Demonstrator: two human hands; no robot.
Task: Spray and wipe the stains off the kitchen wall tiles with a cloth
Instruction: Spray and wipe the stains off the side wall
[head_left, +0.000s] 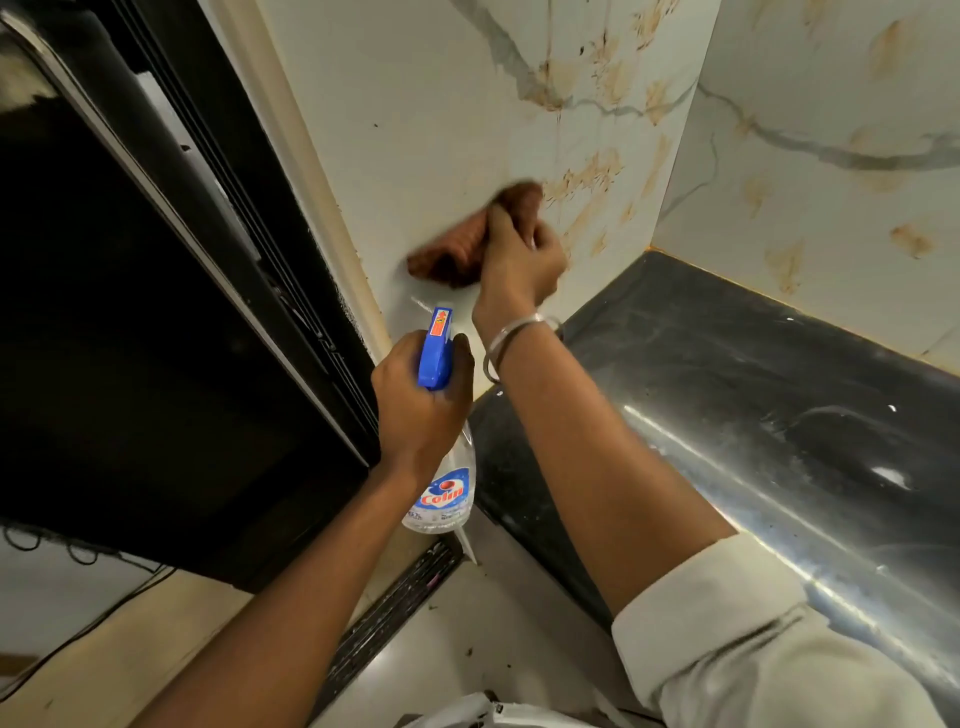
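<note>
Hands at work in a stained kitchen corner: the right hand (519, 260) closes its curled fingers round a bunched brown cloth (457, 249) and presses it flat against the wall tiles (415, 104), just left of a spread of orange-brown stains (587, 176). The cloth shows blurred at its edges. Nearer and lower, the left hand (415, 405) wraps the neck of a clear spray bottle (441, 488), its blue trigger head (435, 353) pointing up at the wall just below the cloth. Whether a finger lies on the trigger cannot be told.

A metal bangle (511, 338) circles the right wrist and a pale sleeve (753, 649) is pushed up the forearm. To the right, a dark polished worktop (727, 364) runs into the corner. More stains mark the tiles on the far wall. A black appliance (130, 312) fills the left.

The cloth looks soft, light and limp, so it likely works best wadded in the palm with the fingers bearing down behind it, as here. The bottle looks like thin, light plastic, probably slick if wet. The narrow neck under the trigger seems the surest place to hold it. The glossy tiles look hard and should take firm rubbing.
</note>
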